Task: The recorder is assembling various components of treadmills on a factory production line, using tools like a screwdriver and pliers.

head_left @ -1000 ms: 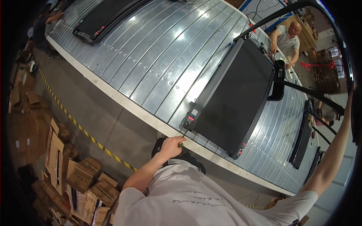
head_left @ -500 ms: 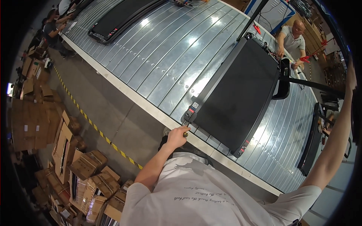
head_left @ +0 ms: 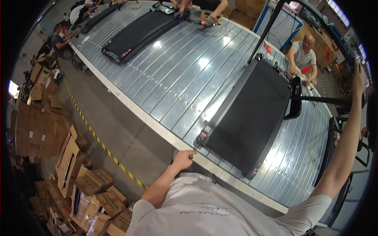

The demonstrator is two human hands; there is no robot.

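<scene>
My left hand (head_left: 183,161) is closed around the dark and yellow handle of a screwdriver (head_left: 191,157). The thin shaft points at the near left corner cap (head_left: 202,137) of a treadmill (head_left: 246,122), which lies on the metal-topped table; the tip is too small to make out. Raised high at the far right, my right hand (head_left: 358,77) grips the black upright frame (head_left: 323,100) of the same treadmill. Its fingers are small and partly dark. The treadmill's black console (head_left: 295,98) stands at the belt's right side.
Across the table (head_left: 173,98), a person (head_left: 304,55) works with both hands at the treadmill's far end. A gloved hand (head_left: 208,21) of someone else is near another treadmill (head_left: 141,33). Cardboard boxes (head_left: 94,177) pile up at left, beyond yellow-black floor tape (head_left: 100,144).
The view has tilted up, bringing the second treadmill and the gloved worker further in. My left hand keeps the screwdriver at the corner cap; my right arm stays raised.
</scene>
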